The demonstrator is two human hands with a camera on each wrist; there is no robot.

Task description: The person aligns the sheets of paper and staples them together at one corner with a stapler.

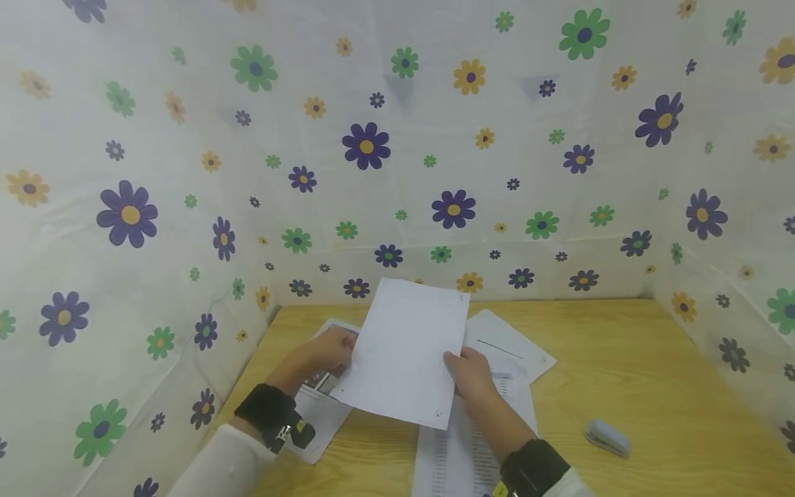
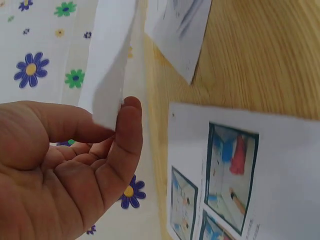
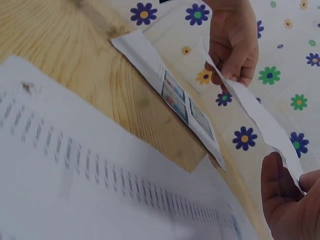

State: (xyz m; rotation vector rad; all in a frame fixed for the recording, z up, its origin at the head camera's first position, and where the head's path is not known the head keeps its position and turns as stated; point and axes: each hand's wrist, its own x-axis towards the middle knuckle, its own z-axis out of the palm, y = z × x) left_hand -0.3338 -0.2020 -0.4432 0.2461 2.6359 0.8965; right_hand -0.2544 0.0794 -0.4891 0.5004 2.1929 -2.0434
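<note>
Head view: a person's two hands hold one white sheet of paper (image 1: pixel 406 352) up between them, above the bench (image 1: pixel 590 386). The left hand (image 1: pixel 333 351) pinches its left edge, thumb and fingers (image 2: pixel 129 127) closed on the paper in the left wrist view; the right hand (image 1: pixel 473 373) grips the opposite edge, thumb on top. Both grips sit about midway along the long sides, so neither hand is clearly nearer. The sheet's long axis runs away from the person, its far end leaning slightly right. Small marks show at several of its corners.

Below the left hand lies a page with colour pictures (image 1: pixel 319 421), partly hidden by hand and sheet. Under the right forearm is a page of printed columns (image 1: pixel 441 449), reaching toward the person. Beyond the right hand, a slanted page with a dark line (image 1: pixel 506 338) meets it; which is on top is hard to tell. Farther right, well apart from the papers, rests what looks like a pale blue stapler (image 1: pixel 607 438). Flower-patterned sheeting (image 1: pixel 546 166) surrounds the bench. No container shows.
</note>
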